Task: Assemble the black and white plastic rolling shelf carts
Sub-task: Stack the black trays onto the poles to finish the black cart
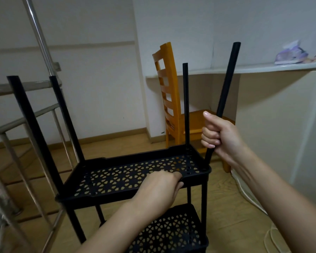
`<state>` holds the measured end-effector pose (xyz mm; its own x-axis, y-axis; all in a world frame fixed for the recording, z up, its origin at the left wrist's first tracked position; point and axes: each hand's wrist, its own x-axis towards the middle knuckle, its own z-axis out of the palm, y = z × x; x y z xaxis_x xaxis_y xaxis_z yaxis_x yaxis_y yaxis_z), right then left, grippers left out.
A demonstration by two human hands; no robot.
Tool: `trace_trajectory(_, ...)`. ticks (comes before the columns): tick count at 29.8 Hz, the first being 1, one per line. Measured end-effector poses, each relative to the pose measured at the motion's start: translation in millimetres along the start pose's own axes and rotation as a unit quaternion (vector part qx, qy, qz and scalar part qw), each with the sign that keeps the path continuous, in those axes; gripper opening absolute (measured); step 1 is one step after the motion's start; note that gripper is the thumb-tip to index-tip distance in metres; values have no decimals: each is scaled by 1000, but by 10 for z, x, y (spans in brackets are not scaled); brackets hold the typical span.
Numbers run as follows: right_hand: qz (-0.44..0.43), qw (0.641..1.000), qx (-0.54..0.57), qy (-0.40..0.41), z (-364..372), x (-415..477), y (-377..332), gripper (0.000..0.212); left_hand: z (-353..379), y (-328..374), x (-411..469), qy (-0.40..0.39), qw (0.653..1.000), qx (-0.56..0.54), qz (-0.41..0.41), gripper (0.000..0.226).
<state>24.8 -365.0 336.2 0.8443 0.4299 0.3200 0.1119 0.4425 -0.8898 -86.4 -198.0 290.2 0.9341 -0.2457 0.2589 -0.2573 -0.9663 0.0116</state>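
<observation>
At frame centre: black perforated plastic upper tray (135, 178), rectangular, level, carried on thin black legs above a matching black perforated lower tray (171, 232). Both belong to one partly built cart over a pale wooden floor (226, 207).

Item, uprights: three black plastic poles stand in the upper tray's corners. The near left pole (31, 125) and the far left pole (66, 117) lean left in this wide view. The far right pole (185, 106) stands straight.

Item, fourth black pole (226, 79): tilted, top leaning right, lower end meeting the near right corner of the upper tray. Whether it is seated in the socket cannot be told.

Item, right hand (221, 134): fingers wrapped tight round the fourth black pole near its lower part, thumb raised along the shaft.

Item, left hand (159, 190): laid on the upper tray's near rim close to the right end, fingers curled over the edge and holding it.

Item, surroundings: orange-brown wooden ladder-back chair (167, 92) behind the cart, against a white wall. White desk (244, 69) at right, bearing a purple patterned soft packet (290, 55). Polished steel railing (40, 39) at left, its bars crossing behind the left poles. White cable (250, 198) on the floor along the right side.
</observation>
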Motion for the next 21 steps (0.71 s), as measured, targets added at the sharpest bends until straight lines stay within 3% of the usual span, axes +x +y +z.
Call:
trace_trajectory(10,30,997,64,-44,-55,-29,160,49,46,0,-69,23,999,-21,-16,26)
trace_trajectory(16,28,996,21,-87,11,-24,168,47,36,-11,-69,20,1000,-21,-11,27)
trace_trajectory(21,42,991,113,-64,-89,3,206,48,51,-21,-80,18,1000,-18,-1,27)
